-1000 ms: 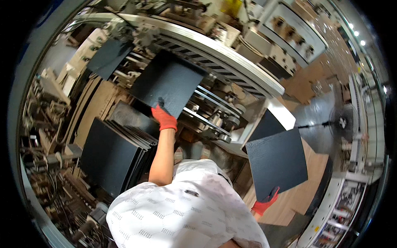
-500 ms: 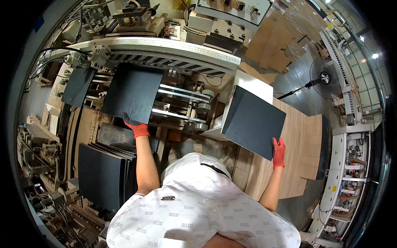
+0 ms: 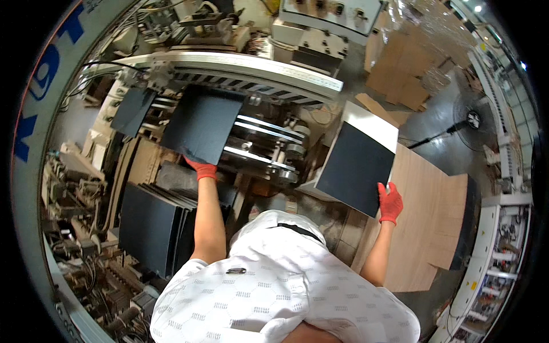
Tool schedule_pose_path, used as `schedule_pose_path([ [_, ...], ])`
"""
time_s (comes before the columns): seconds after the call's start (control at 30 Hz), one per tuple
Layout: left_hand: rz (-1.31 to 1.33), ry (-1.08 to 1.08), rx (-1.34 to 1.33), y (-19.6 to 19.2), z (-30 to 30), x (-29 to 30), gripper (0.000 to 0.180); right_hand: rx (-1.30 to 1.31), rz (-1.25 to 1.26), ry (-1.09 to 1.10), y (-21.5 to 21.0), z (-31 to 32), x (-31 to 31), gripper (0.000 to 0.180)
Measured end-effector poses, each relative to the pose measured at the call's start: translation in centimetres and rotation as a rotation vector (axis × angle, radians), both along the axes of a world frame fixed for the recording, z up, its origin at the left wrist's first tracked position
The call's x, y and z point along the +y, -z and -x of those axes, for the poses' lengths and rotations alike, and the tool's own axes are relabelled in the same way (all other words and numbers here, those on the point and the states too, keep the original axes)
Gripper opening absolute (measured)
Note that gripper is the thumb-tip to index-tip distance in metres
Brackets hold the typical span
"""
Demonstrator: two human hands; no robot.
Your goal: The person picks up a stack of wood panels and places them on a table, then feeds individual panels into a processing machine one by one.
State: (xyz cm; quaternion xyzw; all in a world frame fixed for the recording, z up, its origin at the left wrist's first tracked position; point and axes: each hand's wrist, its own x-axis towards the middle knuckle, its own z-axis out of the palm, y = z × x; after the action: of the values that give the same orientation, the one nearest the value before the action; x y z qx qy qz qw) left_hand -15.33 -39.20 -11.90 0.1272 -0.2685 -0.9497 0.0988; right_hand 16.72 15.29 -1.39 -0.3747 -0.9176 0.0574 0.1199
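Observation:
Red gloves cover both hands. At the near edge of a dark panel (image 3: 206, 123) on the machine, my left hand (image 3: 201, 168) is closed on the panel's edge, its fingertips partly hidden. My right hand (image 3: 390, 203) touches the right edge of another black panel (image 3: 359, 166), thumb and forefinger apart. That panel lies on a white stack or support (image 3: 372, 127), which shows past its far side.
Metal rails with rollers (image 3: 266, 132) run between the panels under a long guide beam (image 3: 257, 64). Another dark panel (image 3: 132, 111) lies further left. Black panels (image 3: 147, 226) stand stacked by my left arm. Wood-grain boards (image 3: 426, 211) lie right; a fan (image 3: 473, 119) stands beyond.
The black panel at right has turned and now lines up with what is beneath it. My right hand has moved slightly up along its edge. My left hand stays at its panel.

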Motion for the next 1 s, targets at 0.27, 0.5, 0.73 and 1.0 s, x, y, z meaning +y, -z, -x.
schedule_pose_path([
  [0.27, -0.004, -0.048, 0.031, 0.7, 0.9, 1.2, 0.07, 0.51, 0.337, -0.512, -4.3, 12.0, -16.7, 0.022],
  [0.5, -0.027, -0.074, 0.079, 1.5, 0.3, -1.9, 0.068, 0.249, 0.669, -0.974, -0.5, 26.2, -33.2, 0.034],
  [0.73, -0.098, -0.026, 0.002, -1.1, 0.1, 1.2, 0.068, 0.209, 0.815, -0.777, 4.9, 32.5, -37.0, 0.042],
  [1.0, -0.016, -0.157, -0.296, -5.1, -4.1, 5.3, 0.069, 0.225, 1.295, -0.707, 6.2, 32.3, -36.4, 0.038],
])
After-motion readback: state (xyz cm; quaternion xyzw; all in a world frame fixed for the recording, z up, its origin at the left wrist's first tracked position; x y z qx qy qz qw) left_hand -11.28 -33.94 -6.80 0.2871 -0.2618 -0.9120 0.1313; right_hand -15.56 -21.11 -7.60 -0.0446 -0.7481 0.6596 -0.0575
